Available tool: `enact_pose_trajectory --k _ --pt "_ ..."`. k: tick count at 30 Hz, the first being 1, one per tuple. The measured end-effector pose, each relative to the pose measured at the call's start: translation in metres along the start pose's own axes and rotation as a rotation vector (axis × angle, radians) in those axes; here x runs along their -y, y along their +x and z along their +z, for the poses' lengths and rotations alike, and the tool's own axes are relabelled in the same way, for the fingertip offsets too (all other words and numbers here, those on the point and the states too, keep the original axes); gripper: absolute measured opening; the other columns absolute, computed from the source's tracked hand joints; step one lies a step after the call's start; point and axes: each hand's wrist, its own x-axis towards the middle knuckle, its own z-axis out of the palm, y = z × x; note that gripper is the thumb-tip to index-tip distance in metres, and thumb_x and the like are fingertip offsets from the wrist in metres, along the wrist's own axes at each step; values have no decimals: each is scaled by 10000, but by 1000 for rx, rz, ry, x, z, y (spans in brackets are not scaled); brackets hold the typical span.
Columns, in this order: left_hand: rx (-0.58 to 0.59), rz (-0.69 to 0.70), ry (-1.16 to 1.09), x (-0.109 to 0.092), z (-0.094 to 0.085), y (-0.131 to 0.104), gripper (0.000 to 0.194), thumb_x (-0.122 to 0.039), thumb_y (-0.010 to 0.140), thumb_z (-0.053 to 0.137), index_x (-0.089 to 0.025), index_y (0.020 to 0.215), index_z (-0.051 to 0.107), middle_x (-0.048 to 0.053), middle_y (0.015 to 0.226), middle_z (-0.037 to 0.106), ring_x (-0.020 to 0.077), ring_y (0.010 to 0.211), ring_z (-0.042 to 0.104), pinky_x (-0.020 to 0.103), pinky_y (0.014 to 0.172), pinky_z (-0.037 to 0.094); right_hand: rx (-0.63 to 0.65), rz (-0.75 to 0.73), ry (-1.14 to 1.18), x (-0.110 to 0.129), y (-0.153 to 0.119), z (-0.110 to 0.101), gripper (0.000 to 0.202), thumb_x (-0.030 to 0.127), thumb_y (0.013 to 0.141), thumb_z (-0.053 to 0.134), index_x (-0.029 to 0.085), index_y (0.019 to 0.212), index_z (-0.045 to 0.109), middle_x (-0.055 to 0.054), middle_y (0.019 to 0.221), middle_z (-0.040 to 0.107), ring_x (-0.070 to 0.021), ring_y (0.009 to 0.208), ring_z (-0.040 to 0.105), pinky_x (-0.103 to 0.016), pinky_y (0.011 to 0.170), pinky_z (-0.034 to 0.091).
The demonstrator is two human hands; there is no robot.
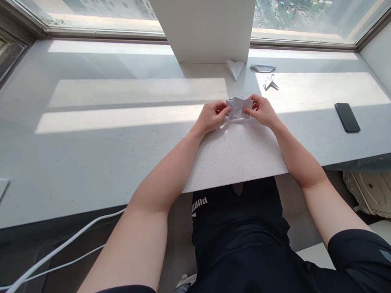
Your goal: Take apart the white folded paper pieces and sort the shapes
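Between my two hands is a small folded white paper (237,108), with raised flaps and creases facing me, just above the speckled white sill. My left hand (213,116) pinches its left edge between thumb and fingers. On the opposite edge, my right hand (262,110) grips the paper the same way, its thumb lying on the front flap. Beyond my hands lie more folded papers: a white triangular one (235,70), a flat boat-like one (263,68) and a small pointed one (271,82).
A black phone (347,117) lies to the right on the windowsill counter (122,154). Behind the paper pieces rises a white pillar (210,30) between two windows. White cables (73,242) hang below the front edge at left. A carved cabinet (371,193) stands below at right.
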Motion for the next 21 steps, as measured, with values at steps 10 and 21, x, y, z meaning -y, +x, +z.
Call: enact_pose_trajectory --k 10,21 --pt "47 -4 -25 -2 -3 0 808 -1067 954 877 -258 955 887 116 913 874 271 871 830 371 717 630 -17 -7 -55 -4 -1 3 538 557 988 1068 331 1214 635 -40 1043 757 -343 1089 771 -579 1000 727" --pt "46 1 -21 1 -3 -1 659 -909 1046 902 -263 929 854 114 902 868 264 815 805 368 664 603 -26 -61 -117 -4 -2 2 604 646 1006 1047 349 1389 687 -82 1228 752 -355 1134 751 -555 931 720"
